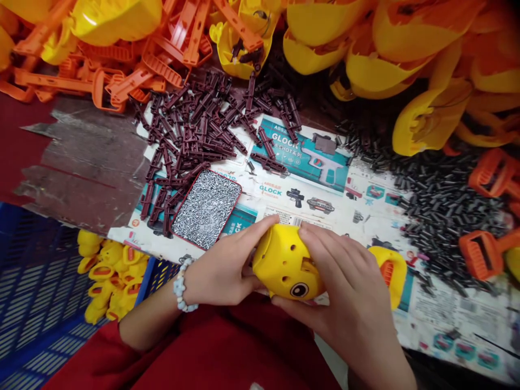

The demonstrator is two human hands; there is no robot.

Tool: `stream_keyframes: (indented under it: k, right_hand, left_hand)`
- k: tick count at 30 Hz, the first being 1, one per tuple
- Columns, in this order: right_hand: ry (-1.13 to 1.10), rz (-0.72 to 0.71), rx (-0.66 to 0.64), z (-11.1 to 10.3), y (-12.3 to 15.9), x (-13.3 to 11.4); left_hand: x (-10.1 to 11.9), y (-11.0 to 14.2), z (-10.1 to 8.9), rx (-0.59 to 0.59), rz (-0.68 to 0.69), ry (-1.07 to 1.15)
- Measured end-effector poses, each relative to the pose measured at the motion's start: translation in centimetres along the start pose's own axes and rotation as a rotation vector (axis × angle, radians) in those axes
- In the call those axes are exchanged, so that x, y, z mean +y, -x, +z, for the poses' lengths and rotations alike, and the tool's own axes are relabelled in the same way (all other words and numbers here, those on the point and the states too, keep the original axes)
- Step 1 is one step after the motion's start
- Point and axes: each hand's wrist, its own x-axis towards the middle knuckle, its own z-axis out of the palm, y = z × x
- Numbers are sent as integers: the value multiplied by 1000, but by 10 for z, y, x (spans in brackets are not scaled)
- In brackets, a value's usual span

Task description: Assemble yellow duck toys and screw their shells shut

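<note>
Between both hands, close to my body, is a yellow plastic duck toy (286,259) with a round printed eye and several small holes facing up. My left hand (227,265), a beaded bracelet at its wrist, closes round the toy's left side. On the other side my right hand (349,287) wraps it, fingers over the top and thumb underneath. A yellow handle with an orange grip (388,276) shows just beyond the right hand; whether it joins the toy is hidden. Left of the toy lies a shallow tray (239,189) full of tiny silver screws.
Dark maroon plastic parts (195,124) are heaped behind the tray. Small black cylindrical pieces (450,206) spread over the right side. Orange handles (117,76) and yellow shells (365,49) pile along the back. A blue crate (28,281) with yellow toys (117,271) stands lower left.
</note>
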Motion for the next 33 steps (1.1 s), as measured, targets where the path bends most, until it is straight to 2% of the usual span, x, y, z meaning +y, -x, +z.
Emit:
stream_keyframes:
  k: [6,9,11,13,14,15,17,19,20,26,30,33]
  right_hand:
    - [25,5,-1,1,0,-3]
    - [59,30,15,3,1,-8]
    - [75,22,37,2,4,-9]
    - [-5,9,71,-2,7,-7]
    - [-63,16,102,-6,8,-4]
    - [-113,38,137,-9,10,-2]
    - [-146,91,179,-14,11,2]
    - [-80,124,202,-15,11,3]
    - [-56,124,211,-14,10,3]
    - [-36,81,305,-4,7,-6]
    - [-34,97,303,-4,5,-7]
    - [-30,109,288,-5,5,-6]
  left_hand:
    - [4,1,-4,-34,5,43]
    - [8,1,-5,-51,14,139]
    - [11,1,-3,-3,-59,170]
    - [14,0,1,75,-133,143]
    - [16,0,2,100,-125,117]
    - [17,0,3,114,-68,99]
    - [18,0,4,119,134,74]
    - [18,0,6,119,301,59]
    - [18,0,8,126,334,55]
    - [18,-5,19,311,167,-52]
    - [20,-10,21,435,245,-93]
    - [21,-11,20,403,241,-89]
